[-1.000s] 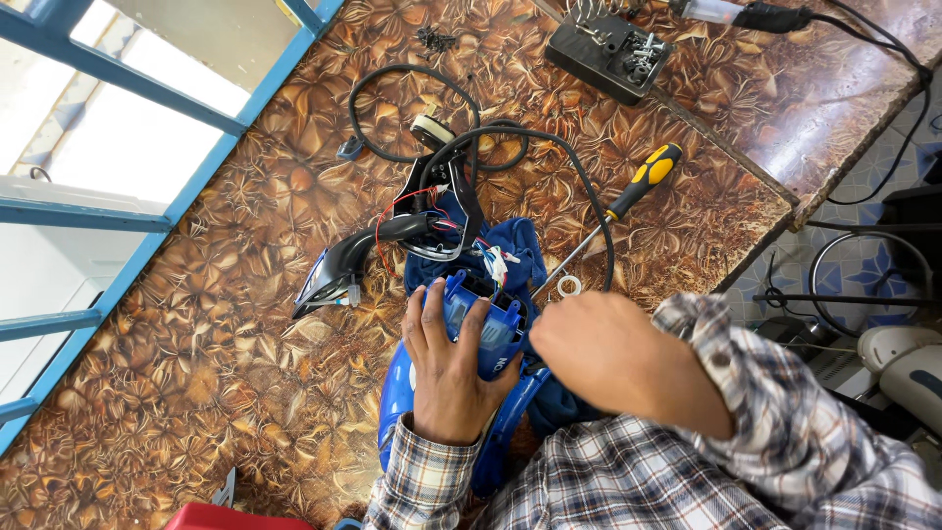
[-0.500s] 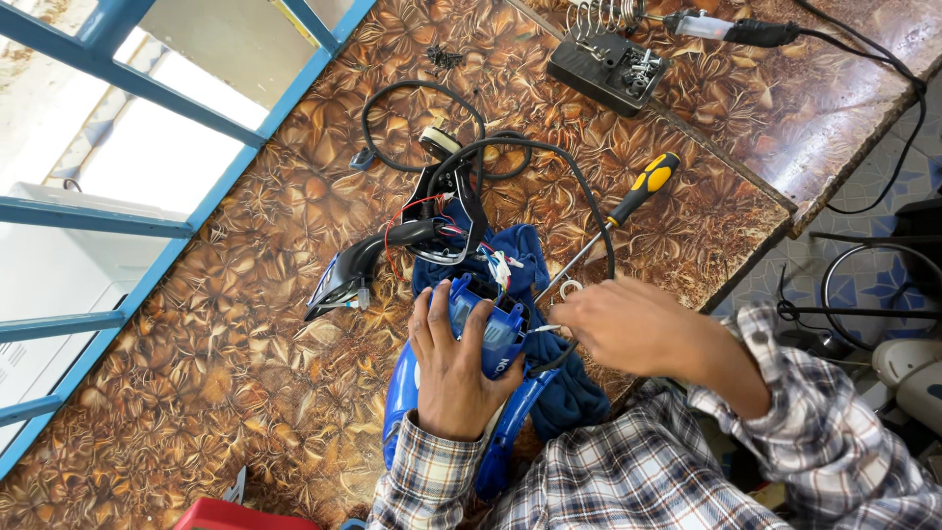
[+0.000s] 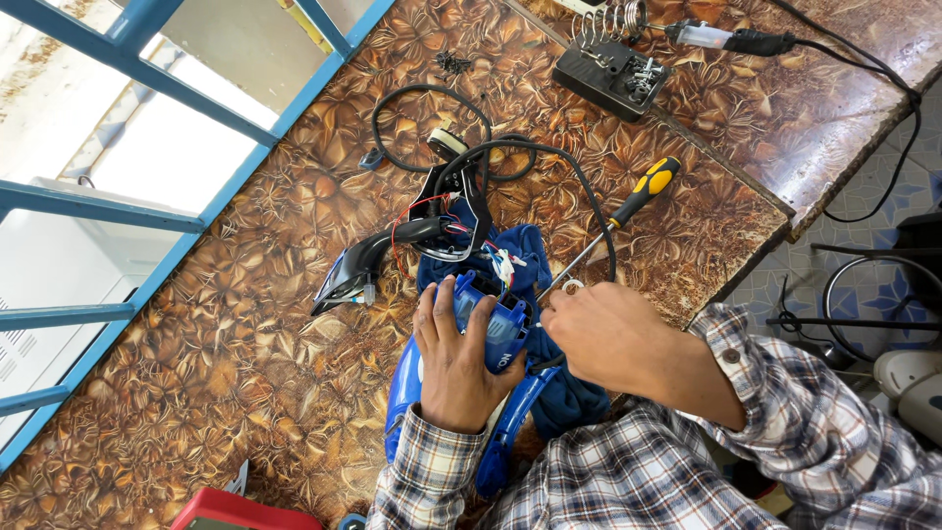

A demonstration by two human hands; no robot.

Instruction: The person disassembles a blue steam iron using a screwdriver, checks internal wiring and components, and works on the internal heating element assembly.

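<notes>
A blue appliance housing [image 3: 407, 383] lies opened on the patterned brown table [image 3: 245, 344]. My left hand [image 3: 456, 358] grips its upper blue part [image 3: 505, 334] from above. My right hand [image 3: 603, 334] is just to the right, fingers curled, its tips pinching at the thin white wires [image 3: 505, 265] where they enter the housing. A black inner piece with a handle [image 3: 378, 257] and red wires lies above the housing on a blue cloth [image 3: 525, 245]. A black cord [image 3: 432, 98] loops away from it.
A screwdriver with a yellow and black handle [image 3: 643, 188] lies right of the cord, near the table's edge [image 3: 756, 265]. A black soldering stand [image 3: 608, 74] and a soldering iron [image 3: 731, 39] sit at the far edge. A blue window frame [image 3: 196, 98] borders the left. A red object [image 3: 235, 512] is in front.
My right hand has drawn in leftward to the housing and its fingers have curled at the wires. My left hand keeps its grip on the blue part.
</notes>
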